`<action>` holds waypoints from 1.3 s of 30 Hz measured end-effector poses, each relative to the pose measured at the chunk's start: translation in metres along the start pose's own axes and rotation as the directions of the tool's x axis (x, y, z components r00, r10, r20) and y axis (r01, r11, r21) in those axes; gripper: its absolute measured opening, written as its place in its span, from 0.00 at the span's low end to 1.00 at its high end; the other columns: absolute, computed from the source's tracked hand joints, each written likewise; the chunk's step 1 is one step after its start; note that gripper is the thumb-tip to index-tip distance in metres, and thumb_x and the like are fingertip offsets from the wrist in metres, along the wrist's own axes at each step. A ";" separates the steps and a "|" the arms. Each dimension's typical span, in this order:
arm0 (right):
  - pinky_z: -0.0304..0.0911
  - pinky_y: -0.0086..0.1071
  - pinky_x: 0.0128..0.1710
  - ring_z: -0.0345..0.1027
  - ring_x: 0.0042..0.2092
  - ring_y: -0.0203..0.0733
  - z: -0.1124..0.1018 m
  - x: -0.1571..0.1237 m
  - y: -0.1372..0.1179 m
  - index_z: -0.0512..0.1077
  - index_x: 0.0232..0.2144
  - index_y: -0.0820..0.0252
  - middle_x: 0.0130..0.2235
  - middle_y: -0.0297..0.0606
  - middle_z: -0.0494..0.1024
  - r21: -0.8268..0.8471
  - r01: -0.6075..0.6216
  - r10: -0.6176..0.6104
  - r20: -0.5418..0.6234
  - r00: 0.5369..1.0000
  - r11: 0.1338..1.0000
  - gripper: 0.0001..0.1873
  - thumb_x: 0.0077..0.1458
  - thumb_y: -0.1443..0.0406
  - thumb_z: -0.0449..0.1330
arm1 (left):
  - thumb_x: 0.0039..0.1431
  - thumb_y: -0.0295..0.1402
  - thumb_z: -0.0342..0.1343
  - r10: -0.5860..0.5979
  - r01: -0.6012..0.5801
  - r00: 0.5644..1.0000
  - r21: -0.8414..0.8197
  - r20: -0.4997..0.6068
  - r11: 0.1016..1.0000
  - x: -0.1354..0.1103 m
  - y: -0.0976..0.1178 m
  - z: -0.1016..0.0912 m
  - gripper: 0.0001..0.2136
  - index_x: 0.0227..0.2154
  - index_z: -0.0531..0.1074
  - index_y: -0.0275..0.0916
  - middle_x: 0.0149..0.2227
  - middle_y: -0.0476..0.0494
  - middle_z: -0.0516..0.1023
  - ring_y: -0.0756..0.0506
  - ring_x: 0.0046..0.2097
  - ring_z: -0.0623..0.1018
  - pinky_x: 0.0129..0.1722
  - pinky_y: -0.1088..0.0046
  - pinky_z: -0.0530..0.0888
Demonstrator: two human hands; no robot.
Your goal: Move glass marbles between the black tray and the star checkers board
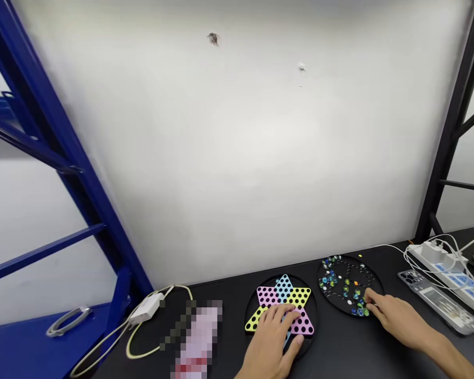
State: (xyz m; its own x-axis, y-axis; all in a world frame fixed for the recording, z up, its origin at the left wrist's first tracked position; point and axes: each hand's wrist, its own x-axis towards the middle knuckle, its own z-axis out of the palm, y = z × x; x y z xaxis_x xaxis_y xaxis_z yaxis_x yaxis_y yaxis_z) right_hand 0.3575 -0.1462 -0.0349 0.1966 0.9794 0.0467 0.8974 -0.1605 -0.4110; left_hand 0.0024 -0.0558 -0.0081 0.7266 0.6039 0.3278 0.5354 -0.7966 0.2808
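A round Chinese checkers board (pixel 283 290) with a pink, yellow and blue star full of holes lies on the black table. My left hand (pixel 274 337) rests across the near part of the star, fingers stretched out and apart, covering some of the holes. To its right is a black round tray (pixel 337 300) with small dents, where several blue, green and yellow glass marbles (pixel 346 287) are scattered. My right hand (pixel 398 316) reaches over the tray's right side, its thumb and fingers pinched together beside the marbles. Whatever sits between those fingertips is hidden.
Beyond the tray on the right lie a phone in a clear case (pixel 440 302) and a white power strip (pixel 454 273) with tangled cables. On the left are a white adapter (pixel 147 308) with a cable and a blurred pink item (pixel 199 337). A blue metal frame (pixel 82 179) borders the table.
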 end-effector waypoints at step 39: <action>0.57 0.31 0.36 0.64 0.34 0.38 0.082 0.062 -0.161 0.63 0.23 0.57 0.31 0.33 0.69 0.181 0.411 -0.371 -0.219 0.902 0.894 0.12 0.60 0.69 0.51 | 0.68 0.43 0.52 -0.030 0.035 0.994 -0.039 0.105 0.999 0.002 0.004 -0.006 0.18 0.58 0.67 0.47 0.59 0.46 0.70 0.39 0.59 0.69 0.60 0.56 0.67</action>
State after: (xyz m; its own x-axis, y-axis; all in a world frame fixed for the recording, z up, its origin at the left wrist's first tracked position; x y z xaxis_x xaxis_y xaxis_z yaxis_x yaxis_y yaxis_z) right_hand 0.1927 -0.0499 -0.0406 -0.0684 0.9164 0.3943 0.8113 0.2811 -0.5126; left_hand 0.0031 -0.0576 -0.0015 0.7511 0.6215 0.2229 0.5431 -0.7735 0.3266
